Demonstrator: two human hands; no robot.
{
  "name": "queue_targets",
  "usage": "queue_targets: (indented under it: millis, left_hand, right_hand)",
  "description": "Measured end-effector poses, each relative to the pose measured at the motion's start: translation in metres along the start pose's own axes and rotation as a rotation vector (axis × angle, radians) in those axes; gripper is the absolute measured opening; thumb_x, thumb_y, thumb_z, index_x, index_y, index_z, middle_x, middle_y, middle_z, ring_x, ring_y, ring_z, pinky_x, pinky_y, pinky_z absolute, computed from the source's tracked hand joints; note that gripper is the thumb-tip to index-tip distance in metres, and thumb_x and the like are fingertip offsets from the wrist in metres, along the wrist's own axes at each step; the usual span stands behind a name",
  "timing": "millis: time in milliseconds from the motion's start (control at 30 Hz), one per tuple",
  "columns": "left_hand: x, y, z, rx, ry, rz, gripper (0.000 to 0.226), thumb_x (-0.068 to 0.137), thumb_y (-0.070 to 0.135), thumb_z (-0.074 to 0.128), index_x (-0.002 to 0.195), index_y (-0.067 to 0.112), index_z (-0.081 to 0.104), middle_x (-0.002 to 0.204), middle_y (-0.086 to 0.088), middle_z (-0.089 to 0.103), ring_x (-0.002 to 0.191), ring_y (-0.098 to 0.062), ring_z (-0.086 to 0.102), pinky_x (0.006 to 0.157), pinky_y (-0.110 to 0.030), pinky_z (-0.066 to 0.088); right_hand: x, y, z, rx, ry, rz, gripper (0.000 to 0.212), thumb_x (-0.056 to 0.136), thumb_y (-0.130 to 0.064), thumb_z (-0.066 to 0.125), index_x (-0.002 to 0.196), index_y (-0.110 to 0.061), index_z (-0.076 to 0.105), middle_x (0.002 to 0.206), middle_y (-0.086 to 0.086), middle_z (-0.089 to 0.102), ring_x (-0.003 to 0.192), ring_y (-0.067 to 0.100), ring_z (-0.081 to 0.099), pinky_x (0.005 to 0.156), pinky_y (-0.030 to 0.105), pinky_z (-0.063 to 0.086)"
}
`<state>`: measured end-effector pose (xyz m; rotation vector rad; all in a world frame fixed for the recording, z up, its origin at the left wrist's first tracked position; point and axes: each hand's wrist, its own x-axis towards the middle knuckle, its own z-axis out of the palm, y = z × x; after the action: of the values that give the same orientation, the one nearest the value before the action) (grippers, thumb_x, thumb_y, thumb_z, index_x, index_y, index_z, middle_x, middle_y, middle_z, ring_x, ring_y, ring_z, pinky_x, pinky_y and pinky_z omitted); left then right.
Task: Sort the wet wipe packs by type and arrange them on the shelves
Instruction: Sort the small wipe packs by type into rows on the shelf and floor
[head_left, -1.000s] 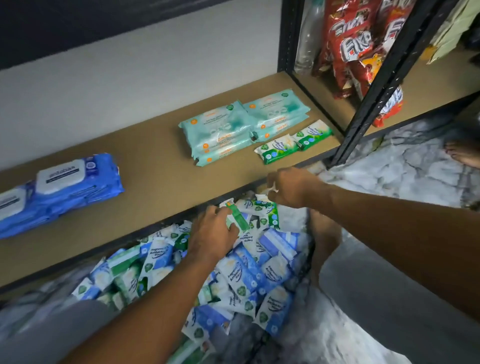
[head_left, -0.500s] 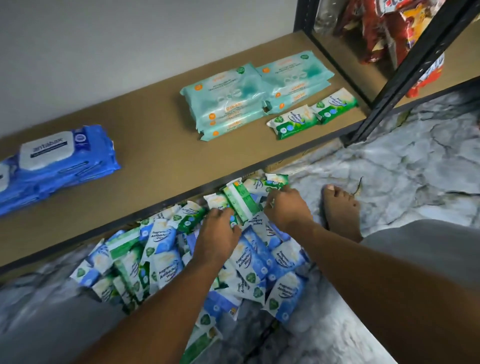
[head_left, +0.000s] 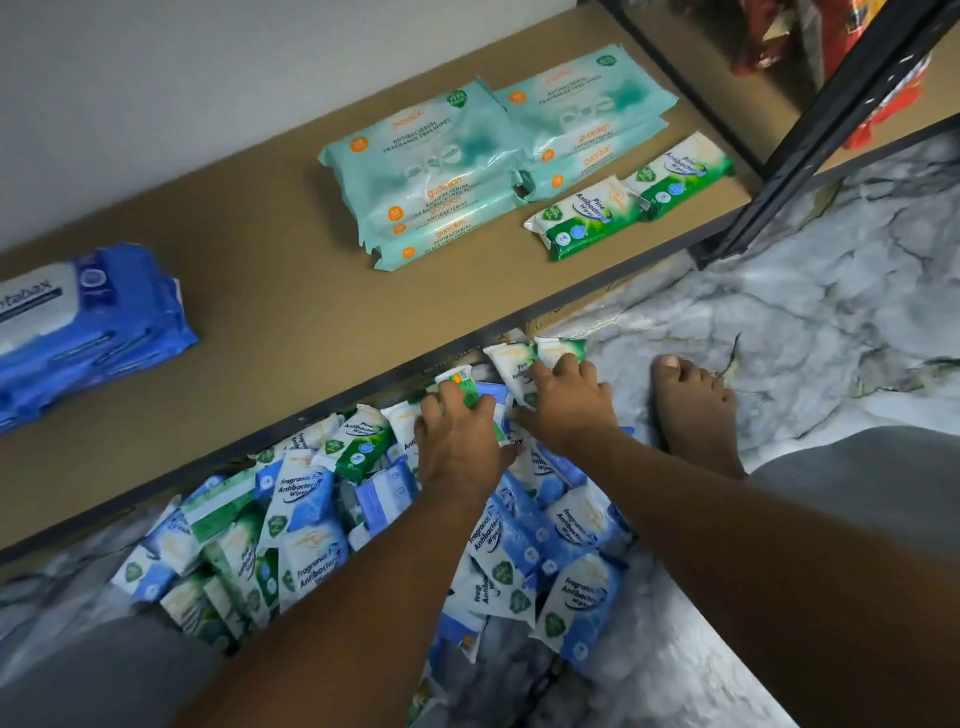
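Observation:
A heap of small blue and green wipe packs (head_left: 322, 525) lies on the marble floor below the brown shelf (head_left: 270, 332). My left hand (head_left: 457, 441) is on the heap and grips a green pack (head_left: 460, 382) at its fingertips. My right hand (head_left: 566, 402) lies beside it, fingers curled on a white-and-green pine pack (head_left: 511, 358) at the heap's far edge. On the shelf lie two small green pine packs (head_left: 623, 200), two stacks of teal packs (head_left: 447, 166) and a stack of blue packs (head_left: 88, 322).
A black shelf post (head_left: 810, 135) rises at the right, with red snack bags (head_left: 769, 36) behind it. My bare foot (head_left: 696, 410) stands on the marble floor (head_left: 831, 291) right of the heap. A grey wall backs the shelf.
The camera has tipped down and nearer. Both hands have closed in together at the heap's far edge, the right one dropping from near the shelf edge onto the packs.

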<state>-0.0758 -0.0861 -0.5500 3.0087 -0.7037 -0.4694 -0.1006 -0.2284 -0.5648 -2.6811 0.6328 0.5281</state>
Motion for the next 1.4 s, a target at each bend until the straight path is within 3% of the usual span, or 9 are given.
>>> queue_targets:
  millis: [167,367,533,700,833,933,1100,1167,1400]
  left_hand:
    - [-0.008,0.002,-0.004,-0.15,0.005,-0.065,0.068,0.074,0.044,0.081,0.126,0.018,0.047,0.136,-0.01,0.027,0.121,-0.031,0.035,0.094,-0.037,0.046]
    - [-0.021,0.001,-0.023,-0.531,0.035,-0.238,0.05,0.077,0.014,0.071,0.118,0.016,0.043,0.12,-0.007,0.037,0.098,-0.033,0.055,0.076,-0.044,0.052]
    - [-0.033,-0.023,-0.06,-0.721,0.104,-0.265,0.035,0.088,0.008,0.059,0.115,0.028,0.05,0.109,-0.007,0.052,0.073,-0.022,0.058,0.052,-0.028,0.041]
    - [-0.04,-0.035,-0.1,-0.838,0.111,-0.307,0.025,0.089,0.012,0.053,0.084,0.032,0.068,0.086,-0.01,0.063,0.05,-0.014,0.048,0.04,-0.019,0.03]
    - [-0.034,-0.039,-0.129,-0.943,0.149,-0.284,0.012,0.083,0.019,0.068,0.091,0.028,0.068,0.082,0.0,0.068,0.057,-0.014,0.059,0.046,-0.019,0.044]
    - [-0.022,-0.041,-0.138,-1.03,0.146,-0.272,0.017,0.079,0.017,0.072,0.088,0.03,0.065,0.09,0.001,0.07,0.072,-0.021,0.071,0.064,-0.034,0.059]
    - [0.008,-0.048,-0.138,-0.906,0.159,-0.314,0.018,0.084,0.011,0.065,0.094,0.026,0.063,0.097,0.001,0.064,0.068,-0.019,0.061,0.054,-0.023,0.042]
    - [0.021,-0.054,-0.134,-0.858,0.14,-0.311,0.019,0.084,0.009,0.062,0.092,0.027,0.062,0.102,0.002,0.064,0.07,-0.022,0.061,0.057,-0.024,0.044]
    - [0.056,-0.079,-0.119,-0.708,0.062,-0.309,0.023,0.083,0.005,0.055,0.085,0.027,0.058,0.101,-0.003,0.067,0.079,-0.026,0.065,0.062,-0.029,0.048]
  right_hand:
    - [-0.003,-0.007,0.001,0.262,-0.05,0.117,0.056,0.087,-0.045,0.062,0.13,-0.018,0.04,0.129,0.017,0.047,0.12,0.038,0.044,0.098,0.048,0.041]
    - [-0.016,-0.01,-0.021,0.394,-0.147,0.341,0.098,0.071,-0.052,0.077,0.144,-0.018,0.022,0.132,0.017,0.041,0.126,0.037,0.043,0.103,0.045,0.043]
    - [-0.038,-0.016,-0.045,0.387,-0.168,0.326,0.099,0.074,-0.05,0.078,0.145,-0.007,0.024,0.136,0.018,0.034,0.129,0.035,0.04,0.105,0.041,0.043]
    - [-0.052,-0.027,-0.083,0.361,-0.091,0.264,0.091,0.074,-0.049,0.078,0.139,-0.004,0.033,0.138,0.018,0.038,0.128,0.033,0.041,0.107,0.038,0.04]
    - [-0.05,-0.034,-0.11,0.482,-0.045,0.261,0.089,0.07,-0.048,0.082,0.133,-0.005,0.036,0.127,0.012,0.056,0.121,0.032,0.053,0.105,0.044,0.043]
    - [-0.039,-0.038,-0.121,0.659,-0.002,0.3,0.087,0.06,-0.04,0.09,0.123,-0.008,0.039,0.116,0.012,0.061,0.109,0.032,0.061,0.094,0.048,0.052]
    - [-0.01,-0.047,-0.118,0.826,-0.008,0.365,0.093,0.051,-0.04,0.091,0.121,-0.003,0.041,0.109,0.013,0.062,0.1,0.031,0.064,0.088,0.047,0.056]
    - [0.002,-0.053,-0.114,0.877,-0.017,0.399,0.099,0.047,-0.044,0.09,0.123,-0.002,0.041,0.115,0.015,0.062,0.103,0.031,0.063,0.088,0.047,0.057]
    - [0.028,-0.072,-0.115,0.799,-0.055,0.506,0.105,0.078,-0.061,0.072,0.144,0.005,0.025,0.142,0.016,0.039,0.135,0.031,0.039,0.1,0.036,0.042]
